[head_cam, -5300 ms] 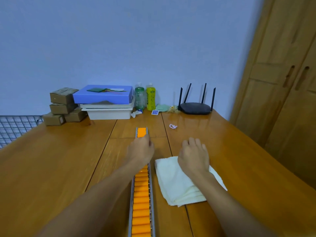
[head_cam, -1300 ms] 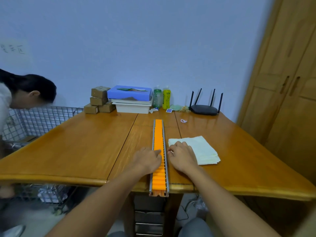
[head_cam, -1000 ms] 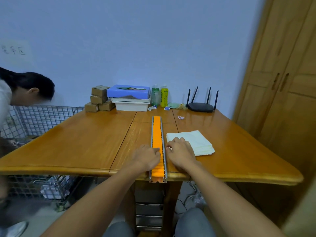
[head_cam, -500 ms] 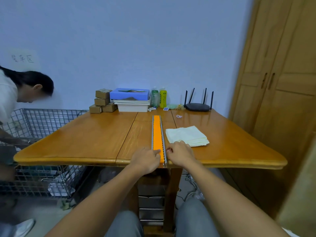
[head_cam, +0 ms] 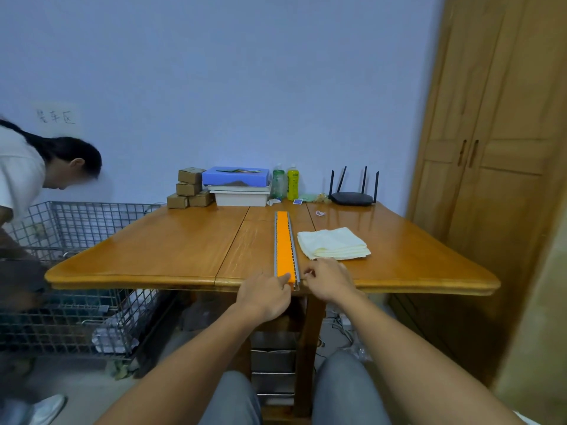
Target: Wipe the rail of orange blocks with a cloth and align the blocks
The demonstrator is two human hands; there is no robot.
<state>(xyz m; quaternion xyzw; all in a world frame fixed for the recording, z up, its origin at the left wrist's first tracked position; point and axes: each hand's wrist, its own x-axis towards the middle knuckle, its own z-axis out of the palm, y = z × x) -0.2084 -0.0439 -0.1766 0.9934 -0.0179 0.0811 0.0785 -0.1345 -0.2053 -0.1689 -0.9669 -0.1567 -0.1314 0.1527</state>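
A long metal rail [head_cam: 295, 250] filled with a row of orange blocks [head_cam: 283, 240] runs down the middle of the wooden table [head_cam: 153, 256], from its near edge toward the far side. My left hand [head_cam: 266, 296] curls round the rail's near end and hides the last blocks. My right hand [head_cam: 329, 279] sits against the rail's right side at that end, its curled fingers pinching the metal edge. A folded pale yellow cloth [head_cam: 333, 243] lies just right of the rail, and neither hand touches it.
Cardboard boxes [head_cam: 188, 188], a blue box on white trays [head_cam: 236, 185], two bottles [head_cam: 285, 183] and a black router [head_cam: 352, 196] line the table's far edge. A person [head_cam: 27, 185] bends over a wire cart [head_cam: 76, 262] at the left. A wooden wardrobe [head_cam: 491, 179] stands at the right.
Both hands slid back along the rail from its middle to its near end at the table edge. My right hand left the cloth. The view pulled back from the table.
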